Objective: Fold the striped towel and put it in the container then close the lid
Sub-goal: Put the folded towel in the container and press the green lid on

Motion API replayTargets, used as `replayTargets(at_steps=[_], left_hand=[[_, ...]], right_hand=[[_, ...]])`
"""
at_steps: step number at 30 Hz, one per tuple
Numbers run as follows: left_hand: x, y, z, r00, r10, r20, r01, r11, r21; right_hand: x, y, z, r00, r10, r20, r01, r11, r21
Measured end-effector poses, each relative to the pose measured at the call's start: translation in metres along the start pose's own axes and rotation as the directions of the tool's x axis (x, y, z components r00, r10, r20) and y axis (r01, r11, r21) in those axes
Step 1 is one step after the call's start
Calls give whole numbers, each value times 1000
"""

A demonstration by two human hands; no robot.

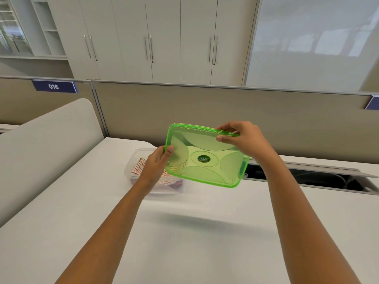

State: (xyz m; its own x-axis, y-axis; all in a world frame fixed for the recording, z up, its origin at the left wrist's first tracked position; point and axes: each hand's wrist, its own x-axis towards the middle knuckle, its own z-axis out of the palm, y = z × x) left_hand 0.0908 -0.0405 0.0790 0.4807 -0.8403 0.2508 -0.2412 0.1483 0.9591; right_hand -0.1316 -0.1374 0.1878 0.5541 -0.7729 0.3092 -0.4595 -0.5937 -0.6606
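Observation:
A translucent green square lid [205, 156] hangs tilted in the air above the white desk, its near face toward me. My left hand [156, 162] pinches its left edge and my right hand [246, 138] grips its far right corner. Behind and below the lid sits a clear plastic container [136, 158] on the desk. The red-and-white striped towel [139, 168] lies folded inside it, partly hidden by my left hand and the lid. The container stands uncovered.
The white desk [184, 232] stretches toward me. An open cable slot [307, 177] runs along its back right. A grey partition wall [225, 111] stands behind, and a rounded grey side divider [45, 144] borders the left.

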Motion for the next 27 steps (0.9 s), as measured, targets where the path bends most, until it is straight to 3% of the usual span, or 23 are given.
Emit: replayTargets(at_steps=[5,8,10,13,15,19,27], left_hand=[[-3,-6,-5,995,-34,-91,24,993,-112],[-3,-6,-11,989,-81,-122,58,982,-180],[-2,-8,-15,979,-137,-153,97,965,-243],[1,-11,-20,952,-244,-183,176,931,-321],[3,-15,-23,936,-283,-207,211,926,-312],[6,-23,-33,913,-326,-245,260,928,-266],[17,-35,-59,895,-254,-367,265,964,-22]], right_hand=[[9,7,21,998,55,-11,-53,987,152],[3,21,40,980,133,-145,-105,978,183],[-6,33,54,952,234,-200,-159,930,333],[-20,43,77,939,341,-50,-244,761,600],[-25,46,93,936,348,55,-288,666,688],[-25,47,115,913,403,61,-333,651,683],[-9,39,142,898,438,37,-400,781,480]])
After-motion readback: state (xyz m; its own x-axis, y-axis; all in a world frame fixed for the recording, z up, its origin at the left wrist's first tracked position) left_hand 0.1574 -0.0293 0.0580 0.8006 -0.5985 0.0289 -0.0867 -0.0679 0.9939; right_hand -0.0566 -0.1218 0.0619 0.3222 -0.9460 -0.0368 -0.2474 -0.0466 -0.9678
